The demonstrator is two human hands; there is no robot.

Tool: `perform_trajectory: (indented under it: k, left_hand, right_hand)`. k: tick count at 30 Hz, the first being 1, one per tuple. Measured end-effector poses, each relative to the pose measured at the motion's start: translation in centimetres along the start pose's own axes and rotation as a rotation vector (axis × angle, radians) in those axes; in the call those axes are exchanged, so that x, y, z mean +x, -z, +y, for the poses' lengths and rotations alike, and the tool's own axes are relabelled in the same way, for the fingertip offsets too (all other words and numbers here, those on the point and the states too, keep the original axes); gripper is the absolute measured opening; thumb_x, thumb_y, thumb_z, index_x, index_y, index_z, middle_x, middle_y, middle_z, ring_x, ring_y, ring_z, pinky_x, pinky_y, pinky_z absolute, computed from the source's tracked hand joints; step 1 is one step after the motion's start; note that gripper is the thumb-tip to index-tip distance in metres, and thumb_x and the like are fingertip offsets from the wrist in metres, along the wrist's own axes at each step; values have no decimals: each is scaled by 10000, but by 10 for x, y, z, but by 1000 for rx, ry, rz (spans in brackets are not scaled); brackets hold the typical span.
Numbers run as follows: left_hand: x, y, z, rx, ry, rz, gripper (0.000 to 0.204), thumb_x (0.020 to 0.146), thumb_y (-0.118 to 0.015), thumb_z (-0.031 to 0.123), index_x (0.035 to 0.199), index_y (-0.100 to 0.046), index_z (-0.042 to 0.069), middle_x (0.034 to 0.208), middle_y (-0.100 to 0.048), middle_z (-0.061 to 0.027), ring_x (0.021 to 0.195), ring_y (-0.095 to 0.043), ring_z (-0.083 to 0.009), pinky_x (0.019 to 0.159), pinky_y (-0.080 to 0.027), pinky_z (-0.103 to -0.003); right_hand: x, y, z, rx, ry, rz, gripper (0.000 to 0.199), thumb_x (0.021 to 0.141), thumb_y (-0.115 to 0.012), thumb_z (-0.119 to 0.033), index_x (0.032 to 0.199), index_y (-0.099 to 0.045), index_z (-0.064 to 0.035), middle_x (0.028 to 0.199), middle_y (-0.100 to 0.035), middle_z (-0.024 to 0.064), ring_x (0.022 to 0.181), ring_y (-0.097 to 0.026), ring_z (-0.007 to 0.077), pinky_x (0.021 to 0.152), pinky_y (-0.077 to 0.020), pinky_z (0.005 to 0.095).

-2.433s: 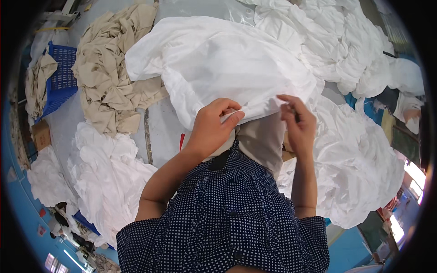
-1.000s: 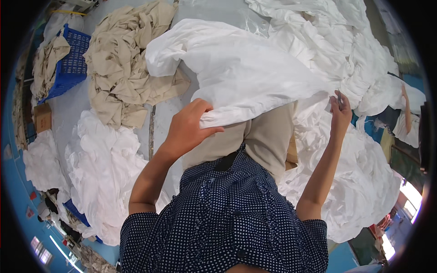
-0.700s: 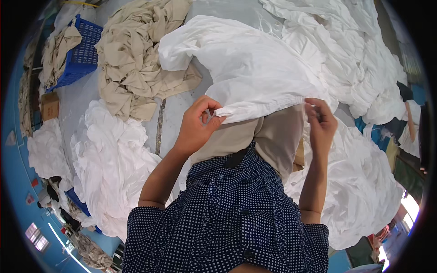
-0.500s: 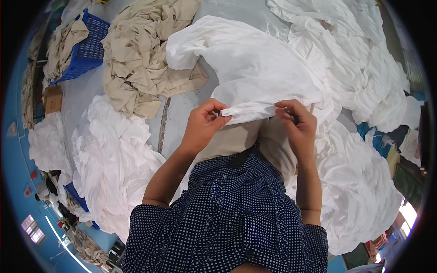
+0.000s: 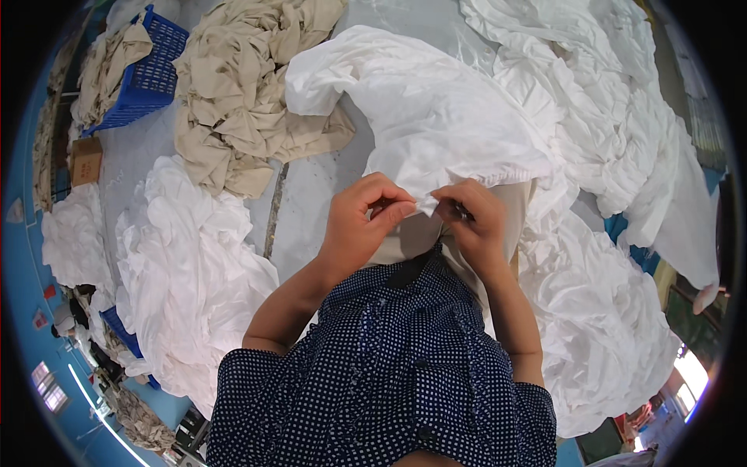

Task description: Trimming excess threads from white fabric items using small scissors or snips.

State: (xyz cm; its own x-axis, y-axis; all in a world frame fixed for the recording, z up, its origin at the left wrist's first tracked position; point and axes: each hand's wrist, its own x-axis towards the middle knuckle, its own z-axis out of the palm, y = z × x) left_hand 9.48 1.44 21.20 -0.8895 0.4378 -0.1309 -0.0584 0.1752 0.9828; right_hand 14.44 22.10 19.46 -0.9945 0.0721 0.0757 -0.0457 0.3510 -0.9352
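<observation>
Hands drawn together, left hand (image 5: 359,226), right hand (image 5: 475,222), pinching white garment (image 5: 436,124) hem between

a garment workshop or laundry sorting floor — heaps of white fabric (image 5: 187,280) and more white cloth (image 5: 607,140) cover a grey work table (image 5: 311,202), with a pile of beige garments (image 5: 241,101) and a blue plastic crate (image 5: 148,78) (also stuffed with beige cloth).

bare grey table (image 5: 311,202) open left of hands, white heaps (image 5: 599,311) crowding right
</observation>
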Motion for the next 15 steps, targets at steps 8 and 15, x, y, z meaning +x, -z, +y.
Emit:
perform_trajectory:
  k: [8,15]
  left_hand:
    - [-3,-2,1,-170,48,35,118,960,-707,89,969,-634,-3,865,-610,-14,760,-545,-59,678,-464,-226]
    - [-5,-6,13,86,-128,71,106,954,-688,60,930,-603,2,841,-586,-44,712,-536,-118,649,-455,-256]
  right_hand:
    - [-13,2,4,-140,244,-45,317,684,-678,76,983,-700,-29,802,-659,78,635,-624,172,569,-485,274]
    - [-23,5,-8,46,-131,14,311,927,-716,-241,1153,-622,-49,805,-668,103,665,-647,171,599,-488,294]
